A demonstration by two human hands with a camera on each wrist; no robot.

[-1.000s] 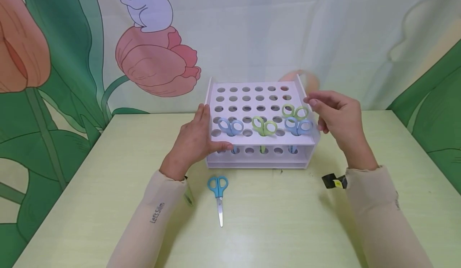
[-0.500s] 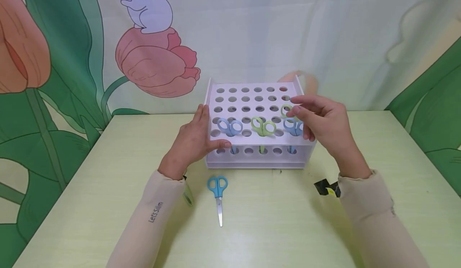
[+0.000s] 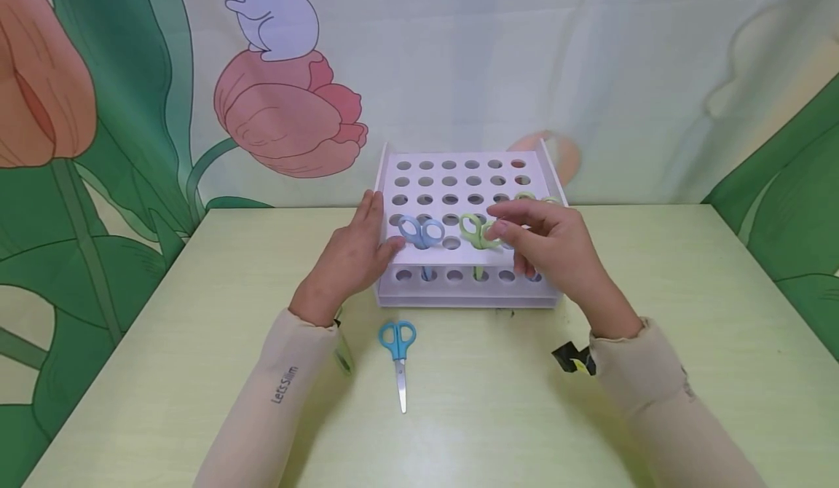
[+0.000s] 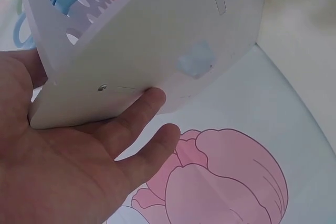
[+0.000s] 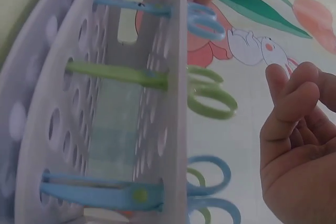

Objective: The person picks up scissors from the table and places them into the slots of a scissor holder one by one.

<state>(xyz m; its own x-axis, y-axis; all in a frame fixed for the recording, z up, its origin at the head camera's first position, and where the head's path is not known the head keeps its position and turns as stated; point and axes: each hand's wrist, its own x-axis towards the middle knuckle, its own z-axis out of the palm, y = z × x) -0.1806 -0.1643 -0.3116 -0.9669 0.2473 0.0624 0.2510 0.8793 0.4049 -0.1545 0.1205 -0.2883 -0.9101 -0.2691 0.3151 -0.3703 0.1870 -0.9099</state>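
Note:
A white rack [image 3: 452, 257] with rows of round holes stands on the table. My left hand [image 3: 350, 258] rests against its left side, fingers straight along the panel and thumb by the front corner. Pale blue scissors [image 3: 422, 241] and green scissors [image 3: 482, 240] stand blades down in its front row. My right hand [image 3: 553, 244] is loosely bent, fingertips near the green handles; the right wrist view shows a gap and nothing held. More blue scissors [image 5: 105, 191] and green handles [image 5: 197, 175] stand at the rack's right, mostly hidden by that hand in the head view.
Bright blue scissors [image 3: 398, 346] lie on the table in front of the rack, blades toward me. Something green [image 3: 343, 355] lies partly hidden by my left sleeve. A printed curtain [image 3: 459, 58] hangs behind the table.
My right hand has moved left and slightly down, from the rack's right edge to the middle green scissors. My left thumb has drawn back toward the rack's side.

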